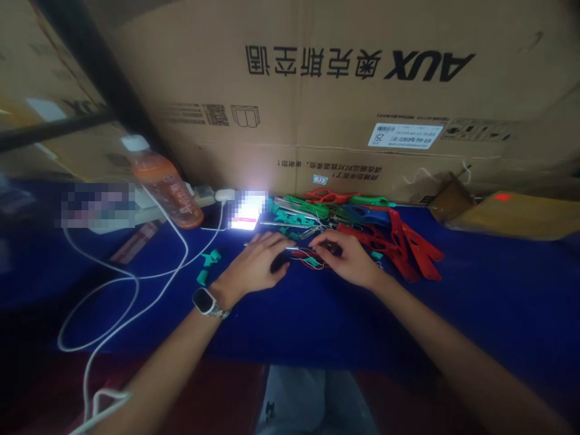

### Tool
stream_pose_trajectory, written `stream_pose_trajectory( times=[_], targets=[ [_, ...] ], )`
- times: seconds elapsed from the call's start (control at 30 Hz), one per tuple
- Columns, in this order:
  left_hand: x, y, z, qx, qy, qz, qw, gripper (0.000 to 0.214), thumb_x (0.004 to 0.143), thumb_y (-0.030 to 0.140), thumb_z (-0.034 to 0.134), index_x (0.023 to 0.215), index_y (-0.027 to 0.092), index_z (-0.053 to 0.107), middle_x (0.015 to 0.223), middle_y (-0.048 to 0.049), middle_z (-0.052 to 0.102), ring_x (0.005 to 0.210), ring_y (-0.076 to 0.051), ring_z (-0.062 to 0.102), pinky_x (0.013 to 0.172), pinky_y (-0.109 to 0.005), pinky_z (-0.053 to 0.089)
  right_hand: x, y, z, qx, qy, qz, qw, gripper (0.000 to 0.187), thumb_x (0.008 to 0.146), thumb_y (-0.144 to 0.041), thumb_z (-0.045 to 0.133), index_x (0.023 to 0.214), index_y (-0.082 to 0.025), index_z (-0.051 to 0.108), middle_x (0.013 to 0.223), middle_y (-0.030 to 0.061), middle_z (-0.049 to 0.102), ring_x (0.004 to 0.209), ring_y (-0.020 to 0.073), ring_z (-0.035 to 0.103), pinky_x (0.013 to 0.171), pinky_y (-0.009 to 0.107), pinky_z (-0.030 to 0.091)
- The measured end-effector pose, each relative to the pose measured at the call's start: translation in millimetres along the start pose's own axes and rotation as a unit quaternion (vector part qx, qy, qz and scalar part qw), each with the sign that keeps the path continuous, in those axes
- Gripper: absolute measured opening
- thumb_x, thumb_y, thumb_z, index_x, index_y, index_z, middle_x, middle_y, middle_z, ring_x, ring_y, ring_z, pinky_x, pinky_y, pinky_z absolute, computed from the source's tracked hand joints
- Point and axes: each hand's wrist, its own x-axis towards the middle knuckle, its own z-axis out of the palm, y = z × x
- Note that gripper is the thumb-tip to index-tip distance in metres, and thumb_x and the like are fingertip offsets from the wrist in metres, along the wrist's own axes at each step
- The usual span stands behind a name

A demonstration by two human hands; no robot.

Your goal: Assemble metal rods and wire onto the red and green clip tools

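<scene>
My left hand (256, 266) wears a watch on its wrist, and its fingers curl over a thin metal rod (292, 248). Facing it, my right hand (347, 257) is closed, with thumb and fingertips together near the rod's right end; what it pinches is too small to make out. Between the hands lie a red plastic piece (299, 254) and thin pale wire (317, 258). Just beyond my fingers is a heap of green clip-like parts (294, 211) and metal rods. Several red flat handle-like pieces (403, 241) lie beyond my right hand.
A lit phone (247, 211) leans at the back beside a charger (224, 195). A drink bottle (167, 187) stands tilted at left, near a looping white cable (136, 284). Small green pieces (208, 260) lie on the blue tabletop (290, 320). A large cardboard box (317, 96) walls the back; a yellow package (507, 214) lies right.
</scene>
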Motion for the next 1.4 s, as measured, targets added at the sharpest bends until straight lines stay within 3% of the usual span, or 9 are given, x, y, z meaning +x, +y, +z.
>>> stream_pose_trajectory(
  times=[0.17,0.37,0.6,0.73,0.87,1.17,1.4],
  targets=[
    [10,3,-0.4,0.02,-0.016,0.027,0.999,0.038,0.093,0.031,0.058,0.13,0.02,0.059,0.122,-0.0081,0.065,0.116,-0.028,0.059,0.104,-0.049,0.043,-23,0,-17,-0.133,-0.033,-0.061,0.989,0.032,0.073,-0.009,0.063,0.102,-0.022,0.065,0.102,0.0059,0.067,0.097,0.0237,0.061,0.086,0.04,0.046],
    [22,6,-0.3,0.006,-0.015,0.068,0.998,0.037,0.09,0.031,0.063,0.126,0.02,0.061,0.121,-0.0073,0.065,0.115,-0.026,0.059,0.105,-0.045,0.042,-33,4,-15,-0.237,-0.041,-0.042,0.97,0.01,0.086,-0.019,0.067,0.096,-0.023,0.068,0.098,0.0055,0.064,0.096,0.024,0.056,0.083,0.039,0.041],
    [28,14,5.7,-0.032,-0.002,0.126,0.992,0.025,0.09,0.037,0.068,0.111,0.023,0.066,0.116,-0.0037,0.065,0.109,-0.022,0.059,0.1,-0.04,0.042,-23,10,-14,-0.215,-0.06,-0.031,0.974,0.002,0.088,-0.024,0.071,0.09,-0.023,0.07,0.094,0.0044,0.064,0.094,0.0227,0.056,0.082,0.038,0.038],
    [33,17,7.8,-0.032,-0.019,0.143,0.989,0.013,0.095,0.03,0.063,0.103,0.022,0.07,0.105,-0.0032,0.068,0.102,-0.021,0.06,0.095,-0.037,0.044,-21,18,-13,-0.198,-0.074,-0.046,0.976,0.005,0.092,-0.022,0.066,0.096,-0.023,0.069,0.096,0.0046,0.064,0.096,0.0224,0.056,0.086,0.04,0.038],
    [38,18,4.3,-0.048,-0.027,0.15,0.987,0.015,0.098,0.028,0.058,0.101,0.021,0.072,0.101,-0.003,0.07,0.097,-0.02,0.061,0.092,-0.036,0.044,-20,22,-12,-0.178,-0.062,-0.05,0.981,0.006,0.091,-0.02,0.065,0.095,-0.023,0.069,0.093,0.004,0.063,0.094,0.0216,0.056,0.086,0.038,0.038],
    [46,3,16.5,-0.167,-0.021,0.115,0.979,0.014,0.097,0.023,0.059,0.099,0.023,0.072,0.092,-0.0023,0.072,0.088,-0.018,0.064,0.08,-0.032,0.046,-23,19,-9,-0.172,-0.04,-0.057,0.983,0.006,0.087,-0.021,0.069,0.093,-0.022,0.07,0.096,0.004,0.063,0.093,0.0208,0.059,0.083,0.036,0.037],
    [44,7,20.9,-0.217,0.006,0.088,0.972,0.012,0.095,0.024,0.062,0.096,0.021,0.073,0.087,-0.0024,0.073,0.084,-0.017,0.065,0.08,-0.032,0.049,-25,18,-6,-0.166,-0.036,-0.05,0.984,0.006,0.085,-0.019,0.071,0.09,-0.022,0.067,0.089,0.0013,0.064,0.089,0.0194,0.06,0.084,0.036,0.036]
  ],
)
